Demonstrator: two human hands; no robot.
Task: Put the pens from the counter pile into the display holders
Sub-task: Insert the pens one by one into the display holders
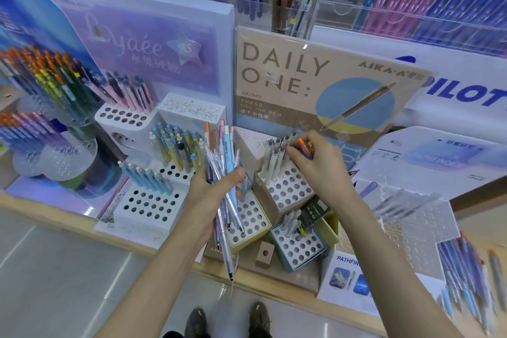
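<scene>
My left hand [216, 186] grips a bundle of pens [223, 173], clear, light blue and orange-capped, tips pointing down over a yellow-sided holder [251, 221]. My right hand [319, 158] is closed on an orange-topped pen [303, 143] at the back of the tan holder [290, 189], right beside several grey-capped white pens [275, 158] standing in its rear holes. Most holes of the tan holder are open.
A white stepped holder [149, 204] with blue and yellow pens stands to the left. A teal holder [297, 248] and a small wooden block [265, 254] sit near the counter edge. The "DAILY ONE" sign [315, 85] stands behind. A clear rack [411, 217] lies right.
</scene>
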